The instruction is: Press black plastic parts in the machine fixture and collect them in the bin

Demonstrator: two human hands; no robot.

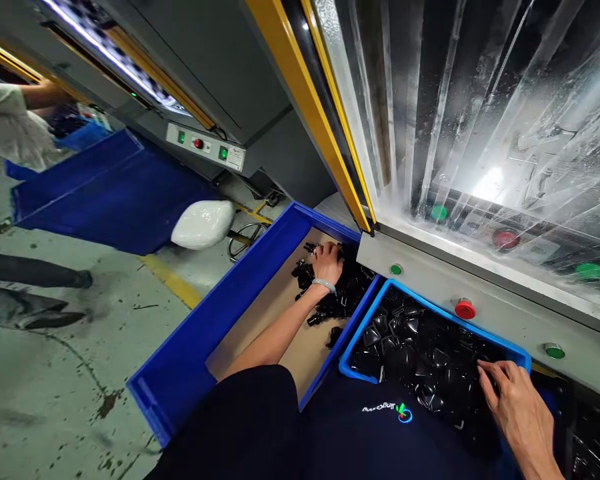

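Observation:
My left hand (pixel 327 264), with a pale bangle at its wrist, reaches down into a long blue bin (pixel 215 313). Its fingers curl over small black plastic parts (pixel 347 287) piled on the brown bottom of that bin. On the other side, my right hand (pixel 520 403) is above the right end of a light-blue crate (pixel 365 327) full of glossy black plastic pieces (pixel 425 347). Its thumb and forefinger come together in a pinch over the dark pieces. What lies between those fingertips is too dark to make out.
A machine with a streaked clear window (pixel 480 120) and a panel of green and red buttons (pixel 465 308) stands ahead. A yellow frame (pixel 315 100) rises beside it. To the left are a white stool (pixel 203 225), a dark-blue bin (pixel 105 193) and another person's arm (pixel 37 95).

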